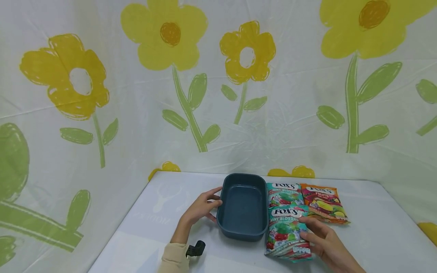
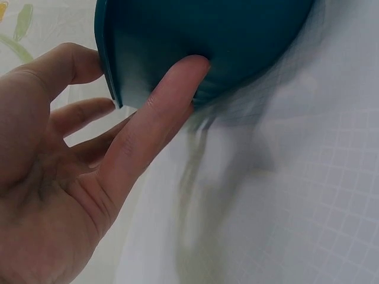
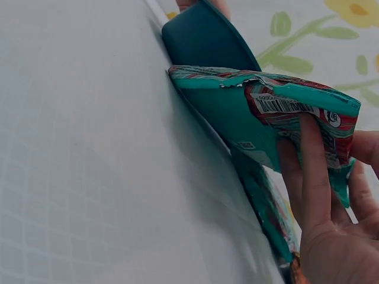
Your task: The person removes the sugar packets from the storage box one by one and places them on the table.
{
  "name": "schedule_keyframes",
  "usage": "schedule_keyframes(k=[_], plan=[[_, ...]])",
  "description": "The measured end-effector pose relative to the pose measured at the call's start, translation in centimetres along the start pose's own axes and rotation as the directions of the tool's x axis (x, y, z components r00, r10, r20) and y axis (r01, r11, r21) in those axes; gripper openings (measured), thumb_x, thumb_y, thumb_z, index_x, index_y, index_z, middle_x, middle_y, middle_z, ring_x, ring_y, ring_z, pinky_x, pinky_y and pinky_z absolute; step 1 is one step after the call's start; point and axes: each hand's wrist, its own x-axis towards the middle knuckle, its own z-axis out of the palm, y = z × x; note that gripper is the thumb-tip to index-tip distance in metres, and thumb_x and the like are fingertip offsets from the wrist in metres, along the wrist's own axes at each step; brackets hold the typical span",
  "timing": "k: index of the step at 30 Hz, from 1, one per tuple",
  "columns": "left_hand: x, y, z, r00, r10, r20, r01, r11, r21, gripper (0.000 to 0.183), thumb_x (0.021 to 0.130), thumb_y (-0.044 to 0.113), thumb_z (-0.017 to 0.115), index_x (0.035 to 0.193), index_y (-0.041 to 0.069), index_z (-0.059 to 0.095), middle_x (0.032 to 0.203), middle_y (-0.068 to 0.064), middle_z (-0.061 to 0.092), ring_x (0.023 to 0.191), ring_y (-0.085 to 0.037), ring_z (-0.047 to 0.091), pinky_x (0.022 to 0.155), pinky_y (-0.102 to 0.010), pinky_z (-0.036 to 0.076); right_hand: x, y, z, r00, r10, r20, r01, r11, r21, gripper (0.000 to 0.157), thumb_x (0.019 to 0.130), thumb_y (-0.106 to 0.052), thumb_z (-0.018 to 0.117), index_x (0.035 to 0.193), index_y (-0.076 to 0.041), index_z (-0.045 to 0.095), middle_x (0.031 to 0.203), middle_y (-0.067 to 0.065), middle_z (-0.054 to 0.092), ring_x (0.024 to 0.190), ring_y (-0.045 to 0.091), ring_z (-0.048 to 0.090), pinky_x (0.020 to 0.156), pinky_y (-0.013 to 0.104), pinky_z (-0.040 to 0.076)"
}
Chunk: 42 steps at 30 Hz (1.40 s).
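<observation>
A dark blue-green rectangular container (image 1: 243, 206) stands on the white table with nothing in it. My left hand (image 1: 202, 207) touches its left side with spread fingers; in the left wrist view, the extended thumb (image 2: 172, 100) lies against the outer wall. To the container's right, my right hand (image 1: 326, 240) pinches the right edge of a green Fox's Mint Blossom candy bag (image 1: 286, 235). That bag is tilted in the right wrist view, with fingers (image 3: 317, 171) on its underside. Behind it lies another green candy bag (image 1: 283, 193), partly covered.
An orange Fox's Fruits candy bag (image 1: 324, 203) lies right of the green ones, with another orange edge showing under it. The white table (image 1: 136, 242) meets a flower-printed curtain (image 1: 290, 132) at the back and sides. A black strap mount (image 1: 196, 248) sits at my left wrist.
</observation>
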Motion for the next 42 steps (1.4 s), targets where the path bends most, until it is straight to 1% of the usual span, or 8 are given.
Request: schedule_keyframes(k=[3, 6, 16, 27, 32, 35, 39, 42], plan=[[0.03, 0.05, -0.04, 1.0, 0.001, 0.003, -0.001, 1.0, -0.002, 0.06, 0.097, 0.021, 0.059, 0.152, 0.014, 0.037, 0.134, -0.025, 0.055, 0.111, -0.03, 0.064, 0.06, -0.042, 0.062, -0.08, -0.03, 0.13, 0.999, 0.02, -0.041, -0.021, 1.0, -0.022, 0.042, 0.097, -0.032, 0.06, 0.138, -0.026, 0.051, 0.126, -0.005, 0.054, 0.112, 0.02, 0.058, 0.098, 0.043, 0.056], [0.06, 0.07, -0.04, 1.0, -0.004, 0.001, 0.004, 1.0, -0.002, 0.059, 0.097, 0.022, 0.059, 0.152, 0.015, 0.038, 0.135, -0.024, 0.055, 0.112, -0.03, 0.063, 0.06, -0.042, 0.062, -0.13, -0.06, 0.1, 0.999, 0.026, -0.046, -0.027, 0.999, -0.021, 0.046, 0.097, -0.032, 0.06, 0.141, -0.024, 0.049, 0.128, -0.003, 0.053, 0.112, 0.021, 0.058, 0.098, 0.044, 0.056], [0.13, -0.08, -0.03, 1.0, 0.003, 0.004, -0.003, 1.0, -0.002, 0.059, 0.097, 0.022, 0.059, 0.152, 0.015, 0.038, 0.136, -0.024, 0.054, 0.114, -0.031, 0.063, 0.06, -0.041, 0.062, -0.36, -0.19, -0.24, 0.999, 0.031, -0.019, -0.032, 0.999, -0.006, 0.041, 0.098, -0.032, 0.058, 0.138, -0.026, 0.051, 0.131, -0.001, 0.049, 0.112, 0.021, 0.058, 0.099, 0.045, 0.055], [0.05, -0.18, 0.08, 1.0, 0.001, 0.008, -0.001, 1.0, -0.005, 0.059, 0.097, 0.022, 0.059, 0.152, 0.015, 0.038, 0.135, -0.023, 0.055, 0.112, -0.03, 0.063, 0.06, -0.042, 0.062, -0.34, 0.33, -0.55, 0.999, 0.037, -0.037, -0.038, 0.999, -0.032, 0.049, 0.097, -0.033, 0.06, 0.142, -0.017, 0.047, 0.131, 0.002, 0.051, 0.11, 0.021, 0.061, 0.097, 0.046, 0.056], [0.07, -0.39, -0.01, 1.0, -0.001, 0.003, 0.001, 1.0, -0.001, 0.059, 0.097, 0.022, 0.059, 0.152, 0.016, 0.038, 0.135, -0.024, 0.055, 0.112, -0.03, 0.063, 0.06, -0.042, 0.062, -0.36, 0.38, -0.5, 0.997, 0.051, -0.054, -0.055, 0.995, -0.08, 0.056, 0.096, -0.036, 0.062, 0.145, -0.015, 0.044, 0.139, 0.011, 0.048, 0.108, 0.022, 0.062, 0.094, 0.045, 0.057], [0.07, -0.47, -0.07, 1.0, -0.001, 0.001, 0.001, 1.0, 0.002, 0.059, 0.097, 0.022, 0.059, 0.152, 0.016, 0.038, 0.135, -0.024, 0.055, 0.112, -0.03, 0.063, 0.06, -0.042, 0.062, -0.43, 0.29, -0.39, 0.997, 0.059, -0.054, -0.066, 0.99, -0.127, 0.065, 0.095, -0.038, 0.061, 0.151, -0.014, 0.037, 0.144, 0.018, 0.045, 0.108, 0.023, 0.062, 0.093, 0.046, 0.058], [0.03, -0.41, -0.08, 1.0, 0.002, 0.004, -0.002, 1.0, 0.005, 0.059, 0.097, 0.023, 0.059, 0.152, 0.017, 0.038, 0.135, -0.024, 0.055, 0.113, -0.03, 0.063, 0.06, -0.042, 0.062, -0.65, 0.09, -0.36, 0.998, 0.062, -0.027, -0.065, 0.984, -0.165, 0.074, 0.096, -0.04, 0.06, 0.156, -0.014, 0.025, 0.149, 0.029, 0.035, 0.108, 0.024, 0.063, 0.092, 0.047, 0.058], [0.03, -0.31, -0.08, 1.0, 0.003, 0.006, -0.003, 1.0, 0.006, 0.059, 0.097, 0.023, 0.058, 0.152, 0.016, 0.038, 0.135, -0.024, 0.055, 0.113, -0.031, 0.063, 0.06, -0.042, 0.062, -0.69, -0.1, -0.29, 0.998, 0.063, -0.027, -0.067, 0.981, -0.184, 0.077, 0.095, -0.04, 0.061, 0.157, -0.016, 0.022, 0.154, 0.032, 0.025, 0.109, 0.024, 0.063, 0.091, 0.047, 0.058]])
